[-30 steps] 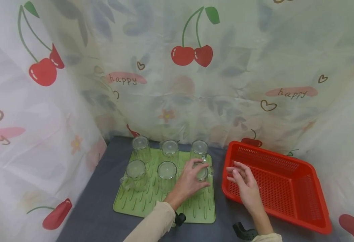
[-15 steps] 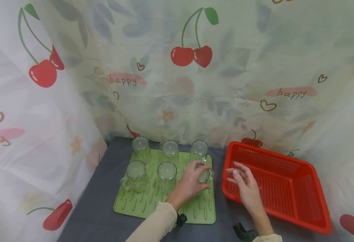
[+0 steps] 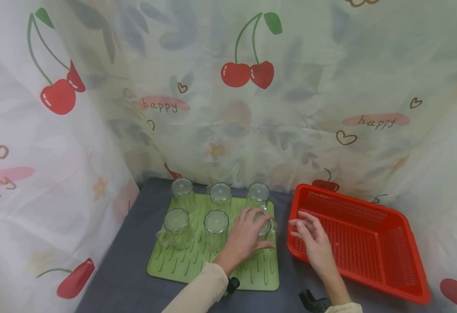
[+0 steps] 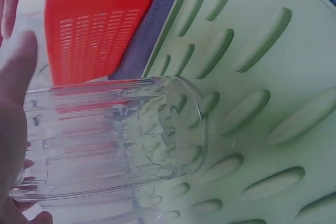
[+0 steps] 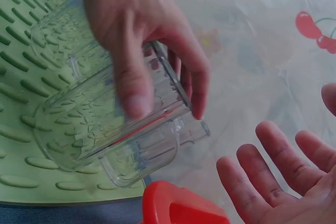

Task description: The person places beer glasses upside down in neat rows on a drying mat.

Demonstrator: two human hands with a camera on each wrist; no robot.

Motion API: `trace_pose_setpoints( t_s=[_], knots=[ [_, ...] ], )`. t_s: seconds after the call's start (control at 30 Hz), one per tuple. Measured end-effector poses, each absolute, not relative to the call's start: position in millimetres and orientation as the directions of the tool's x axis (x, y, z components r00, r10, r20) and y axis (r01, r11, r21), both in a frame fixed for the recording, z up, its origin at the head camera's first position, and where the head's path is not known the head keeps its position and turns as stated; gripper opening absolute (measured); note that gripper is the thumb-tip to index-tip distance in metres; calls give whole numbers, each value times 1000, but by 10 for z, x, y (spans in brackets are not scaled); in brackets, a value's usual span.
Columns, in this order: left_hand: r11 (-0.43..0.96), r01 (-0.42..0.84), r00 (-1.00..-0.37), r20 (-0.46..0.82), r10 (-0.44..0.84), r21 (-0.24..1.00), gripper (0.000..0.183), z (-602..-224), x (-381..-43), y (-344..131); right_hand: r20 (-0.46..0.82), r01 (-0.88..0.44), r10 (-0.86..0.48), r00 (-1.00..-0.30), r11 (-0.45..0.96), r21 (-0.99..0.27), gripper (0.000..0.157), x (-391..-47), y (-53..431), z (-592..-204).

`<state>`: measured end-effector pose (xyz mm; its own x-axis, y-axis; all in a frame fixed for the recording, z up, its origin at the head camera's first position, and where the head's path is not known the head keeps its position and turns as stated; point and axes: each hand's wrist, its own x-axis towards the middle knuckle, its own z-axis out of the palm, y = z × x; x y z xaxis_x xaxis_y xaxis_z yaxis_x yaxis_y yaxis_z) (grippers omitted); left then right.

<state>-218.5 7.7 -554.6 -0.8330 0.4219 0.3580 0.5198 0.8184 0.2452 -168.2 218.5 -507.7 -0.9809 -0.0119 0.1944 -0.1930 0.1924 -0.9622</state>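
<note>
My left hand (image 3: 243, 237) is around the upturned base of a clear glass mug (image 3: 265, 229) at the front right of a green drying mat (image 3: 185, 265). Its thumb and fingers are spread, and in the left wrist view the thumb (image 4: 23, 56) stands apart from the mug wall. The mug's rim rests on the mat, and its handle (image 3: 274, 224) points right. My right hand (image 3: 318, 250) hovers over the left side of a red basket (image 3: 398, 261), holding nothing, its fingers relaxed. In the right wrist view its fingers (image 5: 283, 166) are apart from the mug (image 5: 89, 119).
Several more upside-down glass mugs stand in two rows on the mat, among them a front-middle mug (image 3: 216, 230) and a back-right mug (image 3: 257, 193). A dark grey cloth (image 3: 115, 274) covers the table. A patterned curtain (image 3: 291, 152) closes off the back and sides.
The left hand's thumb and fingers have spread slightly wider around the mug. The right hand has shifted a little left. The mugs stay in place on the mat.
</note>
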Motion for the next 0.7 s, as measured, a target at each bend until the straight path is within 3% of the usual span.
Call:
trace_pose_setpoints(
  t_s=[0.33,0.7],
  knots=[
    [792,555,-804,410,431,256,95,-5384,-2179,-68,195,-186,13,-981,252,-950,39,-1727,2128,-5051],
    [778,535,-818,432,380,329,85,-5028,-2161,-327,246,-218,7,-969,440,-871,42,-1820,2110,-4958]
  ],
)
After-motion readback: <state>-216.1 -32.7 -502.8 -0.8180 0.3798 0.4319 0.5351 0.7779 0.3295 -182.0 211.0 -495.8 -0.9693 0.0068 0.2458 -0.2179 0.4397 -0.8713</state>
